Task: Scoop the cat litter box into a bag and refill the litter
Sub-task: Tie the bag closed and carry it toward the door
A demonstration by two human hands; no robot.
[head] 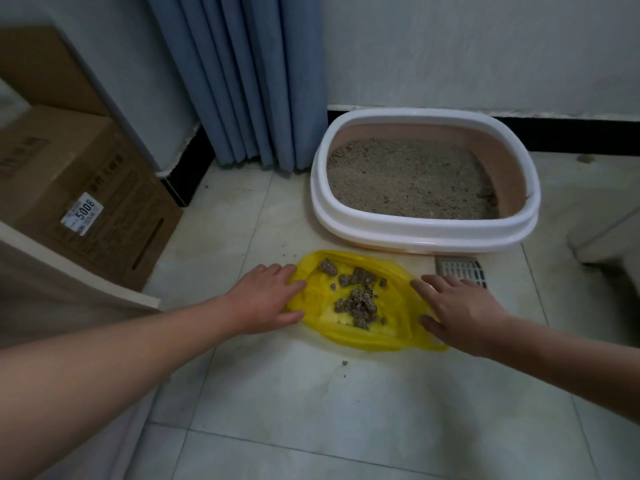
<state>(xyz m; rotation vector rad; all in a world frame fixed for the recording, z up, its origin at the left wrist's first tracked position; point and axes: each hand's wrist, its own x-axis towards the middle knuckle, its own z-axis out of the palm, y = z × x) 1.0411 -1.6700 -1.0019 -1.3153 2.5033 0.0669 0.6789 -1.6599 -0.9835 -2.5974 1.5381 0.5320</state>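
Here our left hand and right hand sit on opposite sides of the crumpled yellow plastic bag, which lies open and flat on the pale tiled floor. The left fingers are straight and close together, laid over the bag's left edge, with the thumb held apart along its near-left rim. The right fingers are spread and rest on the bag's right edge, the thumb touching the plastic lower down. Neither hand curls around anything. Between our hands, in the middle of the bag, lies a heap of grey-brown litter clumps.

Just beyond the bag stands the oval white-rimmed, pink-walled plastic litter box, its near rim close to the bag's far edge, holding a bed of sandy grey litter. A grey slotted plastic scoop lies on the floor just past the right fingertips. The box backs onto the wall; a blue pleated curtain hangs at its left, and a brown cardboard carton stands well to our left. Open tiles stretch toward us, with a few stray grains.
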